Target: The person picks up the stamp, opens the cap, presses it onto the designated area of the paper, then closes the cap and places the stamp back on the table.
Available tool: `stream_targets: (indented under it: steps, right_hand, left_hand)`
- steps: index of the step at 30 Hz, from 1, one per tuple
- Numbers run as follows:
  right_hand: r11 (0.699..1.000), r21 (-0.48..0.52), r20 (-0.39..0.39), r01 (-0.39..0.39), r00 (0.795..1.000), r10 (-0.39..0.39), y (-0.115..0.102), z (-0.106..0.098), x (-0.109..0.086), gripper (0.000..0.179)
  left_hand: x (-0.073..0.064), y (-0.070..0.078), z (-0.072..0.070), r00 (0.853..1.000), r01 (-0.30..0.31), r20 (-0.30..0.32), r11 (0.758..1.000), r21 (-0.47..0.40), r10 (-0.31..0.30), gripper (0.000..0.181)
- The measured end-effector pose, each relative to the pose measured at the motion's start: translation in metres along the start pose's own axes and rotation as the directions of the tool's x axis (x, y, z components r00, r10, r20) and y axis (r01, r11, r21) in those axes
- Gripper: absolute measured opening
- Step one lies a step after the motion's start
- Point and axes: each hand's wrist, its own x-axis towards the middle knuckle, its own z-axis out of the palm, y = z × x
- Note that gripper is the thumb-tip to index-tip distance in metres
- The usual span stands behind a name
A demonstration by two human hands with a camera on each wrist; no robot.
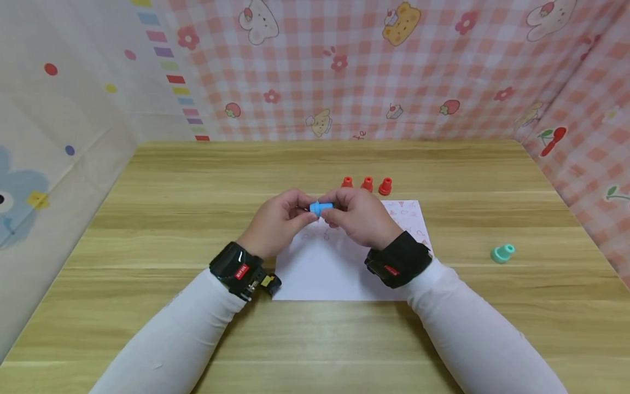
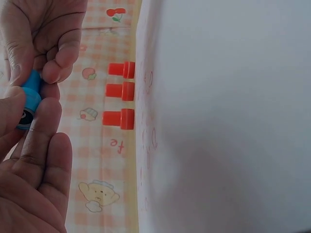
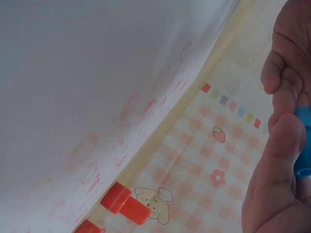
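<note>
A small blue toy stamp [image 1: 321, 208] is held level between both hands above the paper. The thumb and fingers of my left hand [image 1: 275, 225] pinch its wide end. My right hand [image 1: 363, 219] pinches the narrow handle end. In the left wrist view, a dark round face with a pale mark shows on the end of the blue stamp [image 2: 32, 100]. Under the hands lies a white sheet of paper [image 1: 325, 273], with small reddish prints along its far part. The hands and wrists cover some of the sheet.
Three red stamps [image 1: 385, 186] stand in a row just beyond the paper's far edge, two partly behind the right hand. A teal stamp [image 1: 502, 253] stands at the right on the wooden table [image 1: 147, 219]. Patterned cloth [image 1: 305, 65] hangs behind the table.
</note>
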Motion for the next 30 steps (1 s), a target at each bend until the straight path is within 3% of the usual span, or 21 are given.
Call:
stream_targets:
  steps: [30]
  right_hand:
    - [1.0, 0.015, 0.015, 0.006, 1.0, -0.006, 0.0007, 0.0018, 0.0003, 0.021]
  left_hand:
    - [-0.0009, 0.0014, -0.0032, 0.999, 0.023, 0.029, 1.0, -0.015, -0.023, 0.015]
